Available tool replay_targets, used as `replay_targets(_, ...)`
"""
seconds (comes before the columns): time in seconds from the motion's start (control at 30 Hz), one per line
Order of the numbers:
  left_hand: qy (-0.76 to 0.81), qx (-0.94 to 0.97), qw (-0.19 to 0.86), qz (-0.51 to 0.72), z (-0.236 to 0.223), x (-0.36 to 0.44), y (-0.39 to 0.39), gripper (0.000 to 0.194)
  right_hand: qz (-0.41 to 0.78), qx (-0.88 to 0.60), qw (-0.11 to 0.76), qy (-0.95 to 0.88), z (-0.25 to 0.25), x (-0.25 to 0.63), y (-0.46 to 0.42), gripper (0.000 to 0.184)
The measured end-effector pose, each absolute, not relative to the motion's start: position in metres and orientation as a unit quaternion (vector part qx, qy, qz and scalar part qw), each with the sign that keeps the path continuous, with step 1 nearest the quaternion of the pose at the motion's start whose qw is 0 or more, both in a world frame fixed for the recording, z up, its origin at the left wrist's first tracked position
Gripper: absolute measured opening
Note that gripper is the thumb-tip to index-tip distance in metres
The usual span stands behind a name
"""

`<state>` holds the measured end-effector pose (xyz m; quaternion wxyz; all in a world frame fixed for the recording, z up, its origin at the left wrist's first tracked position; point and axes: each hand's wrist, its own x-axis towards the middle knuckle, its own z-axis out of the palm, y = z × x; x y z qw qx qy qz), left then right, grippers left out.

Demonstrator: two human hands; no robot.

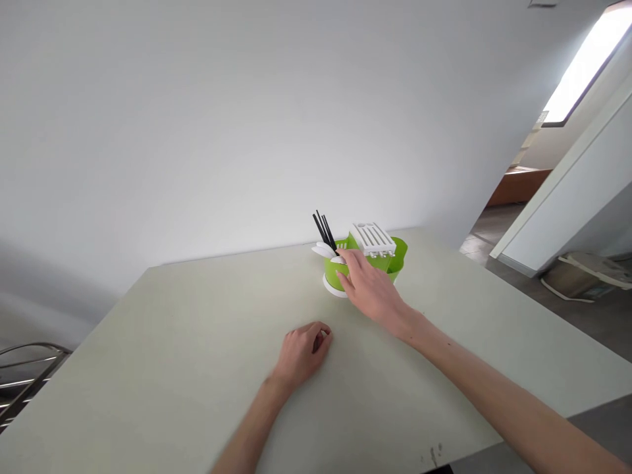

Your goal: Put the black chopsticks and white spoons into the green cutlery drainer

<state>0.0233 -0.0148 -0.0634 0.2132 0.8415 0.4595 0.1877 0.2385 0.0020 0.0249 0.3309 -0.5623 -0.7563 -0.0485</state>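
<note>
A green and white utensil holder (336,275) stands on the table by the wall. Black chopsticks (323,230) and white spoons (322,250) lean out of its left compartment. My right hand (370,284) reaches over the front of the holder. Its index finger is at the rim by one white spoon, and its thumb is lower, with a gap between them. Whether the fingertips touch that spoon I cannot tell. My left hand (302,355) lies on the table nearer to me, fingers loosely curled with no object visible in them.
The pale table (207,342) meets a white wall (222,131) at the back. A slotted white block (372,238) tops the holder's middle. Metal rack bars (34,368) show at the left, and a bin (582,276) stands on the floor at the right.
</note>
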Motion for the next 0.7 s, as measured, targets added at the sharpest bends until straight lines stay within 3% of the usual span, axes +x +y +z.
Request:
replay_targets(0.23, 0.46, 0.843, 0.209, 0.182, -0.064, 0.024, -0.015, 0.023, 0.024, -0.523, 0.437, -0.731, 0.012, 0.259, -0.034, 0.039)
replay_targets(0.57, 0.464, 0.843, 0.2, 0.183, -0.062, 0.025, -0.017, 0.022, 0.184, -0.61, 0.395, -0.661, -0.059, 0.304, -0.059, 0.023)
replay_targets(0.7, 0.467, 0.841, 0.2, 0.184, -0.061, 0.025, -0.016, 0.023, 0.268, -0.639, 0.418, -0.587, -0.083, 0.325, -0.056, 0.022)
